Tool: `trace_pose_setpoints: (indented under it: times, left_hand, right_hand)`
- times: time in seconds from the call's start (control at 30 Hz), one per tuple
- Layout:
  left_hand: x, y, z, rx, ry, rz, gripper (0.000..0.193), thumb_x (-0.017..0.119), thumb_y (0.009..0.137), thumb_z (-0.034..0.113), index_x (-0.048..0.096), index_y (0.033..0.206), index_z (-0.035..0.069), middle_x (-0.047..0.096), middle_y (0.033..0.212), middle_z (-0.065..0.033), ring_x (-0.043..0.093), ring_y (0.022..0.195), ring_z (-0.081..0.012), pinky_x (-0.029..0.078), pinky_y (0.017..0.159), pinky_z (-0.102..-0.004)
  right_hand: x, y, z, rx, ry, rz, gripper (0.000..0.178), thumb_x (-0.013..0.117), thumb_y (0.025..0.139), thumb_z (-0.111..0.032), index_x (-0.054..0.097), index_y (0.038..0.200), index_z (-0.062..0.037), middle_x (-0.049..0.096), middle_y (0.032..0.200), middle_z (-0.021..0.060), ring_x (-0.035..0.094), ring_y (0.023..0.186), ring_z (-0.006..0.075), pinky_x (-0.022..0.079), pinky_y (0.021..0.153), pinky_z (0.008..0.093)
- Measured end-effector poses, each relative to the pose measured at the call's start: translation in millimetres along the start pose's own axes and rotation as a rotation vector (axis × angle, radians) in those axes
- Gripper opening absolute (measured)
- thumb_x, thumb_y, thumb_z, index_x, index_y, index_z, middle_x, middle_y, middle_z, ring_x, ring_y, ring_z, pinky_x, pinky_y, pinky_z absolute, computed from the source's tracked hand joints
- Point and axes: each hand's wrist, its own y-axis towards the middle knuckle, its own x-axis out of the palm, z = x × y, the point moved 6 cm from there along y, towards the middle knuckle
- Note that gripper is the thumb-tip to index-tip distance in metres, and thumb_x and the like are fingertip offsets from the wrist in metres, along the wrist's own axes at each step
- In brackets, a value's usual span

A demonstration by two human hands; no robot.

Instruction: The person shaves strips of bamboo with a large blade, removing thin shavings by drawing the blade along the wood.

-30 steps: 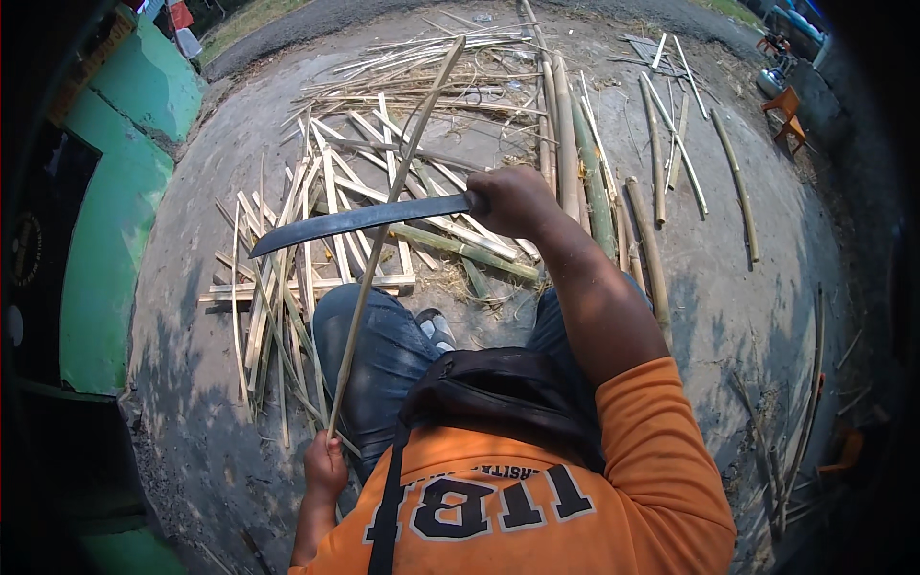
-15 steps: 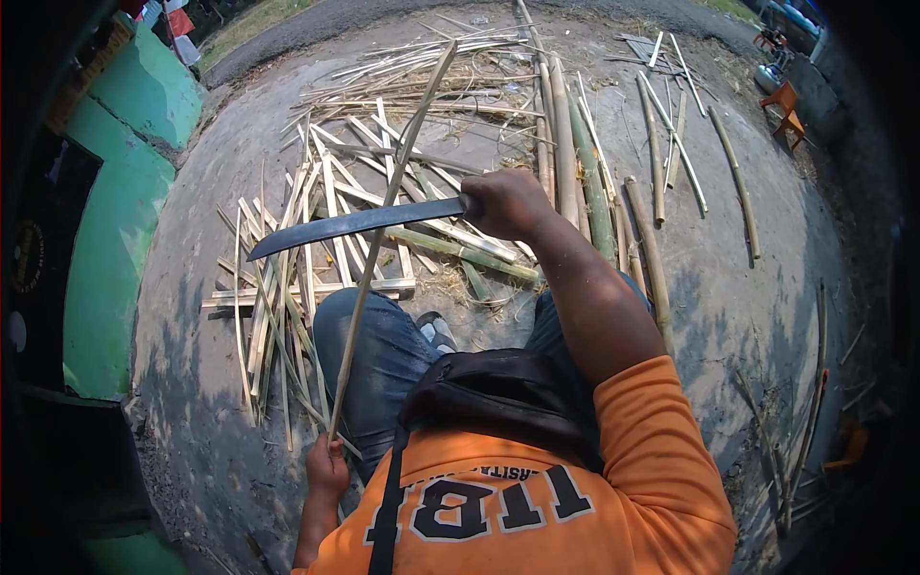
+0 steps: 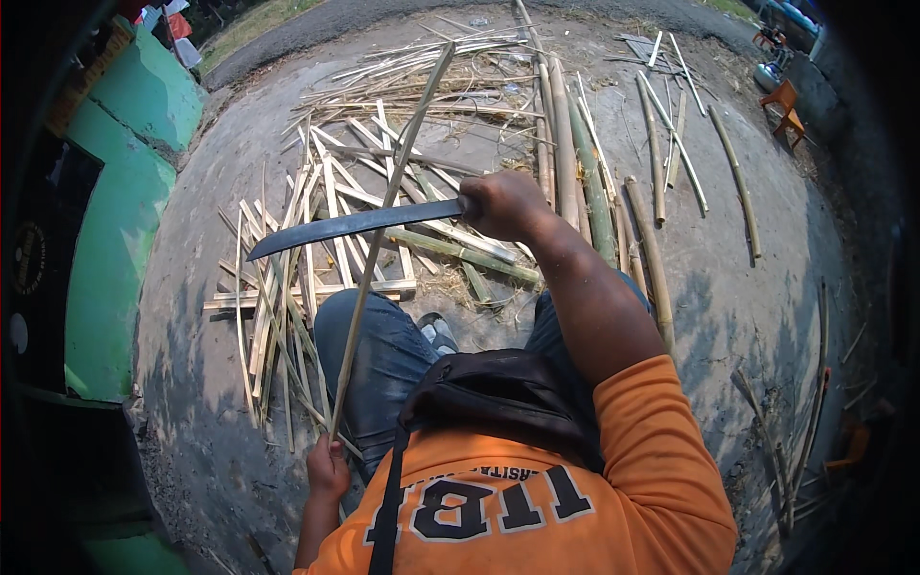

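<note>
While the right hand [image 3: 505, 205] grips the machete [image 3: 321, 230], blade crossing 1 bamboo strip [image 3: 353, 335] slanting past the left thigh [image 3: 388, 350], the left hand [image 3: 328, 470] clasps that strip's lower end. Many split strips [image 3: 264, 326] lie piled; trimming this 1 seems unfinished, and bamboo poles [image 3: 565, 144] apparently remain unsplit.

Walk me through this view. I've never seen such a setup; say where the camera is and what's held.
There is no machine here, just a person's two bare hands. The camera is a wide fisheye worn on the head, looking down, so straight edges bend near the rim. The left hand holds a long bamboo strip near its lower end. The right hand grips a dark-bladed machete, which crosses the strip; whether they touch is hard to tell. On the grey ground lie a heap of pale split strips and, further right, thicker poles.
</note>
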Motion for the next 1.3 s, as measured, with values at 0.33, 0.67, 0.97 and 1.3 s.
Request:
trace_pose_setpoints:
  times: [0.33, 0.67, 0.97, 1.3]
  left_hand:
    - [1, 0, 3, 0.025, -0.023, 0.008, 0.058, 0.04, 0.11, 0.051, 0.062, 0.092, 0.0, 0.059, 0.069, -0.0209, 0.064, 0.069, -0.0457, 0.047, 0.061, -0.0484]
    - [0, 0, 4, 0.021, -0.012, 0.011, 0.059, 0.039, 0.11, 0.052, 0.062, 0.092, 0.0, 0.06, 0.069, -0.0208, 0.064, 0.069, -0.0461, 0.047, 0.062, -0.0488]
    - [2, -1, -5, -0.032, 0.012, 0.021, 0.066, 0.038, 0.109, 0.058, 0.064, 0.094, -0.001, 0.064, 0.074, -0.0238, 0.067, 0.076, -0.0495, 0.05, 0.067, -0.0511]
    - [0, -4, 0, -0.019, -0.036, 0.038, 0.047, 0.045, 0.11, 0.041, 0.065, 0.096, 0.0, 0.063, 0.074, -0.0239, 0.066, 0.073, -0.0466, 0.049, 0.064, -0.0472]
  right_hand:
    - [1, -2, 1, 0.003, 0.04, 0.028, 0.011, 0.067, 0.086, -0.026, 0.07, 0.084, -0.0152, 0.071, 0.079, 0.0133, 0.071, 0.081, 0.0393, 0.054, 0.071, 0.0543]
    - [4, -1, 0, -0.012, 0.007, 0.018, 0.013, 0.069, 0.086, -0.028, 0.07, 0.084, -0.0153, 0.071, 0.078, 0.0122, 0.071, 0.08, 0.0379, 0.055, 0.07, 0.0532]
    - [2, -2, 0, -0.024, -0.007, 0.049, 0.018, 0.073, 0.085, -0.032, 0.069, 0.083, -0.015, 0.071, 0.079, 0.0111, 0.072, 0.079, 0.0367, 0.056, 0.069, 0.0518]
    - [-8, -6, -10, 0.087, -0.018, -0.106, 0.021, 0.072, 0.089, -0.038, 0.071, 0.092, -0.0173, 0.075, 0.088, 0.0095, 0.073, 0.089, 0.0345, 0.058, 0.076, 0.0492]
